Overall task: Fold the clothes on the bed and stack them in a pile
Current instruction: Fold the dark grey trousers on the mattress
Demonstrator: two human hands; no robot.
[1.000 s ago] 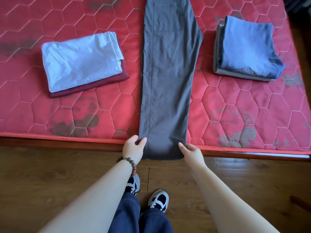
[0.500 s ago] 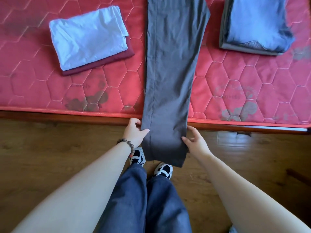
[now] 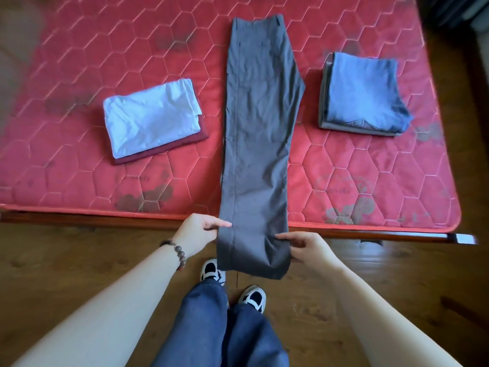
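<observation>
**Grey trousers held at the hem over the edge of a red mattress**

Grey trousers [image 3: 258, 144], folded lengthwise so one leg lies on the other, stretch down the middle of a red quilted mattress [image 3: 370, 176]. The waistband points to the far side of the bed. The hem end passes the near edge of the mattress and hangs above the wooden floor [image 3: 66, 260].

Both hands hold that hanging end. The left hand [image 3: 197, 234] pinches the left edge of the fabric, thumb on top and fingers [image 3: 222, 223] curled around it. A bracelet of dark beads [image 3: 176, 251] sits on the left wrist. The right hand [image 3: 308, 246] grips the right edge the same way, its fingers closed on the cloth just above the hem.

To the left of the trousers, apart from them, a folded pale blue garment [image 3: 150, 120] rests on a folded dark red garment [image 3: 164, 152], which shows along the near and right edges. To the right of the trousers, also apart, lies a second stack: folded blue denim [image 3: 366, 91] on top of a folded grey piece [image 3: 324, 102] that shows along the left and near sides.

Below the hands, the person's dark blue trouser legs [image 3: 225, 327] and two black-and-white shoes [image 3: 254, 298] stand on the floor close to the dark wooden bed frame [image 3: 105, 221].
</observation>
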